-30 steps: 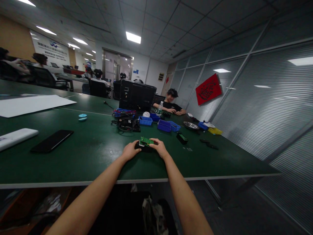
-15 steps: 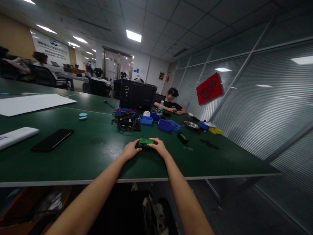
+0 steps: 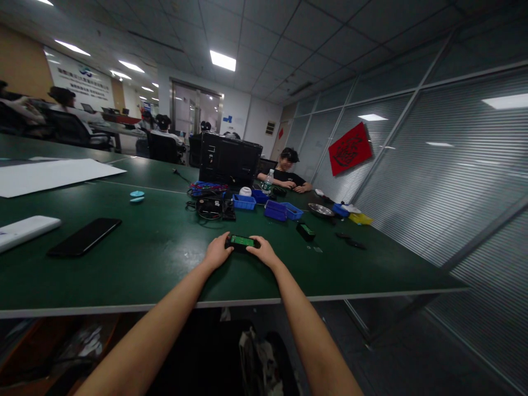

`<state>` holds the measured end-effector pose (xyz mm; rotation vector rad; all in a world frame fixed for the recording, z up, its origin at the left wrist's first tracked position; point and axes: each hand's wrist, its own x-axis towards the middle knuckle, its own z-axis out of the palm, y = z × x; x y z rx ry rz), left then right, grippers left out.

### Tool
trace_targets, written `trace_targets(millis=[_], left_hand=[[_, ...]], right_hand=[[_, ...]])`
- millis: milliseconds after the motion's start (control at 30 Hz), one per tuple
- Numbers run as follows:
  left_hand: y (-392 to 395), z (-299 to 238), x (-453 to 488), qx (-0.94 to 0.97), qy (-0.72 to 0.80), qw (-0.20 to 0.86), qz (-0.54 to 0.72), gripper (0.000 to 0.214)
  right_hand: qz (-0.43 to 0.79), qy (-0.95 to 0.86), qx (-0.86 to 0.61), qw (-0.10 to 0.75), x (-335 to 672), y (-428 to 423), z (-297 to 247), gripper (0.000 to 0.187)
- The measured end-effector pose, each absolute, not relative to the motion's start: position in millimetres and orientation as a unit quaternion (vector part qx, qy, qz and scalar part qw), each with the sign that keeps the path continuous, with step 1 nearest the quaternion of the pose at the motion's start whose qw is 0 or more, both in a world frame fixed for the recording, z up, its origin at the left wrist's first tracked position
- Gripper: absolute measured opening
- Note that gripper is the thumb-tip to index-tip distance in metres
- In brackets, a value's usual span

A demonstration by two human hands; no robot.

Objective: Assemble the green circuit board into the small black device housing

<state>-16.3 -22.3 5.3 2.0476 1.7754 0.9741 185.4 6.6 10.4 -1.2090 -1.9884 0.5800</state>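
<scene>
Between my two hands, low over the green table, is a black plastic case [image 3: 238, 248] with a green circuit board [image 3: 242, 241] lying inside it. My left hand [image 3: 218, 252] grips the case's left end, thumb at the near side and fingers behind. At the right end, my right hand [image 3: 263, 251] holds it the same way, its thumb along the near edge. The board looks level within the case walls. A second black case with a green board [image 3: 306, 231] sits on the table to the right.
Blue bins [image 3: 275, 210], a coil of cables [image 3: 208, 188] and a black adapter [image 3: 210, 205] stand ahead, before a monitor [image 3: 229, 159]. At left lie a black phone [image 3: 84, 237] and a white device [image 3: 28, 232]. A metal dish [image 3: 320, 209] is at right. Another person [image 3: 289, 173] sits across.
The green board, raised above the case before, now sits down inside it. My right hand has shifted from the board to the case's right end. The view has turned slightly.
</scene>
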Motion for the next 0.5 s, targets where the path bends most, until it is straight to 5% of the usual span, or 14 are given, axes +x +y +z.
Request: trace_targets(millis=[267,500], left_hand=[[-21.7,5.5,-16.7,0.692,0.613,0.153,0.348,0.051],[-22.8,7.5,-17.5,0.698,0.606,0.151,0.351,0.046]], right_hand=[[0.080,-0.665,-0.653,0.353,197.0,15.6,10.2,0.051],[0.058,-0.648,-0.716,0.253,197.7,13.1,15.4,0.059]])
